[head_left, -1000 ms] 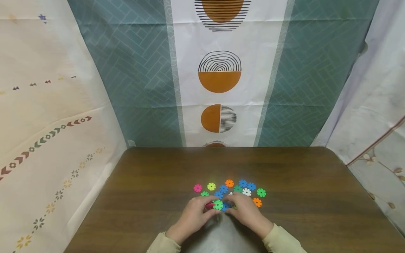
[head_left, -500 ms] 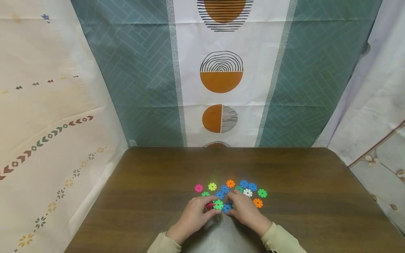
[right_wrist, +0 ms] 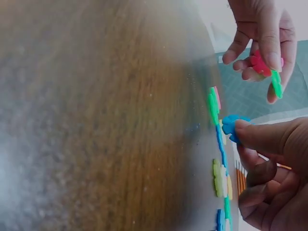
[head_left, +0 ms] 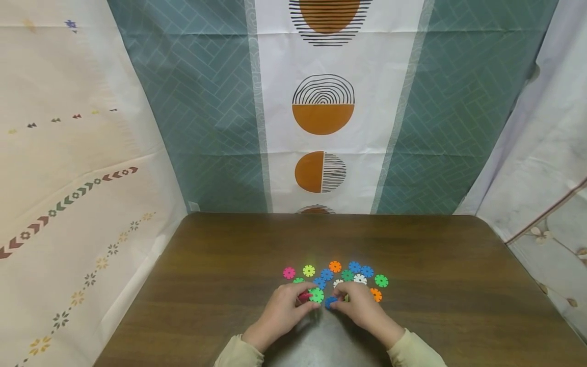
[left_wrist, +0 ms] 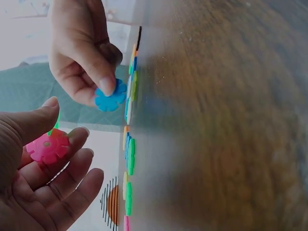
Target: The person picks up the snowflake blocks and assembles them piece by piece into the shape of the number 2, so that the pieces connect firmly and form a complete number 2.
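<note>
Well inside the left edge of the table (head_left: 197, 311), the left hand (head_left: 284, 307) pinches a pink notched disc (left_wrist: 47, 147) crosswise to a green disc (head_left: 317, 295) facing the head; past a narrow gap, the right hand (head_left: 363, 307) pinches an upright blue disc (left_wrist: 110, 102).

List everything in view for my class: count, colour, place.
Wooden table: one, brown, foreground
Round notched plastic discs: four, blue, on table
Discs: two, orange, table
Discs: two, white, table
Discs: two, bright green, table
Disc: one, dark green, table
Disc: one, yellow, table
Disc: one, yellow-green, table
Disc: one, pink, table
Disc: one, blue, right grip
Discs: two, pink and green, left grip
Printed cloths: three, teal-and-white behind, cream left, whitish right
Sleeves: two, cream, wrists
Left grip, right grip: two, bare, lower centre
</note>
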Demonstrator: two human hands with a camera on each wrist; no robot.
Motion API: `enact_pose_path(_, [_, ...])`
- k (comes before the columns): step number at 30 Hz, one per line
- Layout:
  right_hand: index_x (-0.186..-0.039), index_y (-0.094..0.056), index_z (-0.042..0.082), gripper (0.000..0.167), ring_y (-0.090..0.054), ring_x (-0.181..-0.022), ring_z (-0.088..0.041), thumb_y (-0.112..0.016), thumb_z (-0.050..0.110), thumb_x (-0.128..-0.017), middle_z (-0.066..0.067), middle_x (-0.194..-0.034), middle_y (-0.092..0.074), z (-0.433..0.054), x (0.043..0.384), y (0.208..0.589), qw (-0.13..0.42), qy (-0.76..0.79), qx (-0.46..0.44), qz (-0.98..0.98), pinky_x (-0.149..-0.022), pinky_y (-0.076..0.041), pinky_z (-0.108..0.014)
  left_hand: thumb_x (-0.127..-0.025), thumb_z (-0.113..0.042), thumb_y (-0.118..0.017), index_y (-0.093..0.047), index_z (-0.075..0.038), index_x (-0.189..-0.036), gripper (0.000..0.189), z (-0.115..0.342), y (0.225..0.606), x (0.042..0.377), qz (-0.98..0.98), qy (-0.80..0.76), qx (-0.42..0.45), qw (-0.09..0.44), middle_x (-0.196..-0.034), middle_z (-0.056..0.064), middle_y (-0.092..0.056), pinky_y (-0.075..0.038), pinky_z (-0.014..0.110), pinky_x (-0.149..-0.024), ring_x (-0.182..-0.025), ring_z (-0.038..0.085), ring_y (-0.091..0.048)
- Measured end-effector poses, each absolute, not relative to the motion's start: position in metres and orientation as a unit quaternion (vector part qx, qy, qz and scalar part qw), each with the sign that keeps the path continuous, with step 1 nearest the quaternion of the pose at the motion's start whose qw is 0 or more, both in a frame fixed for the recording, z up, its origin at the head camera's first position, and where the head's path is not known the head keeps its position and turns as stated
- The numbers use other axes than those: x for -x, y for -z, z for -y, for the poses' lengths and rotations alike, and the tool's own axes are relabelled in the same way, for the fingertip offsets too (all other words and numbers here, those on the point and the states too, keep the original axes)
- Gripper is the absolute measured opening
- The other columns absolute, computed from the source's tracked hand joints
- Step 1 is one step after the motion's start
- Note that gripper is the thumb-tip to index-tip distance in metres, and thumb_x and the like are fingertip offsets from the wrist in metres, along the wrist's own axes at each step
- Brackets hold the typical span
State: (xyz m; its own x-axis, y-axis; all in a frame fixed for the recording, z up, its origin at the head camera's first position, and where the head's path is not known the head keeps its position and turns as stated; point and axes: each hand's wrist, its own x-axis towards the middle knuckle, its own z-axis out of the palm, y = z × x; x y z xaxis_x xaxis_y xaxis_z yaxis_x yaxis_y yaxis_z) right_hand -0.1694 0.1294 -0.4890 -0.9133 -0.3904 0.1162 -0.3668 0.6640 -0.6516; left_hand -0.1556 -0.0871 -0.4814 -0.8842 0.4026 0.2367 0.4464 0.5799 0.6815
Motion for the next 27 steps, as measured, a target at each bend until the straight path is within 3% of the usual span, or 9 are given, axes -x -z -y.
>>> enact_pose_path(3, [-0.077, -0.068, 0.021, 0.011, -0.046, -0.061, -0.003, -0.077, 0.02, -0.084, 0.016, -0.07, -0.058, -0.134, 0.169, 0.489, 0.015, 0.363, 0.202, -0.91, -0.054, -0.042, -0.022, -0.085, -0.028, -0.077, -0.07, -0.012, -0.117, 0.036, 0.087, 0.482, 0.157, 0.889, 0.388, 0.239, 0.034, -0.092, -0.007, -0.071, -0.051, 0.024, -0.069, -0.074, 0.001, -0.056])
enact_pose_path(8, [-0.086, -0.075, 0.018, 0.004, -0.052, -0.064, -0.002, -0.075, 0.022, -0.086, 0.012, -0.081, -0.067, -0.139, 0.165, 0.485, 0.013, 0.411, 0.198, -0.89, -0.057, -0.047, -0.022, -0.084, -0.028, -0.077, -0.07, -0.013, -0.117, 0.037, 0.087, 0.483, 0.158, 0.888, 0.39, 0.242, 0.034, -0.092, -0.007, -0.071, -0.052, 0.023, -0.069, -0.074, 0.001, -0.057])
enact_pose_path(17, [-0.09, -0.074, 0.012, 0.007, -0.057, -0.053, -0.006, -0.07, 0.018, -0.091, -0.003, -0.075, -0.068, -0.142, 0.155, 0.475, 0.029, 0.46, 0.176, -0.87, -0.051, -0.05, -0.024, -0.083, -0.028, -0.078, -0.071, -0.012, -0.117, 0.038, 0.084, 0.484, 0.159, 0.885, 0.397, 0.242, 0.014, -0.094, -0.009, -0.07, -0.052, 0.021, -0.068, -0.073, 0.0, -0.056])
enact_pose_path(27, [-0.087, -0.072, 0.011, 0.004, -0.059, -0.054, -0.007, -0.071, 0.014, -0.09, -0.004, -0.074, -0.069, -0.141, 0.151, 0.472, 0.013, 0.462, 0.165, -0.871, -0.053, -0.051, -0.024, -0.084, -0.029, -0.078, -0.071, -0.014, -0.118, 0.038, 0.079, 0.485, 0.159, 0.879, 0.416, 0.233, -0.014, -0.09, -0.013, -0.068, -0.049, 0.02, -0.063, -0.069, 0.002, -0.053])
